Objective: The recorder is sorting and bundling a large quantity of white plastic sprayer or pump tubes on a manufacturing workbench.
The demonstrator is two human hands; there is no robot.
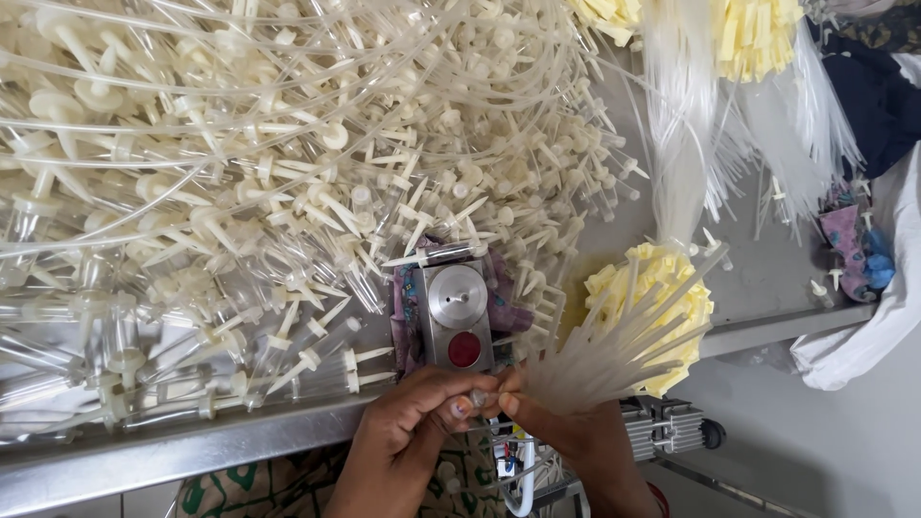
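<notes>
A fanned bundle of clear plastic tubes [614, 345] with pale yellow tips is gripped at its gathered end by the right hand [566, 427]; it splays toward two o'clock; one small clear tube end [477, 396] is pinched in the left hand [408, 432], at nine o'clock of the bundle, beside a metal fixture [457, 317] with a red button.

A heap of spikes [240, 182] covers the worktop [173, 451] at left. Right of it sits a metal block [457, 317] at the near edge. Farther right lie tube bundles [652, 307].
</notes>
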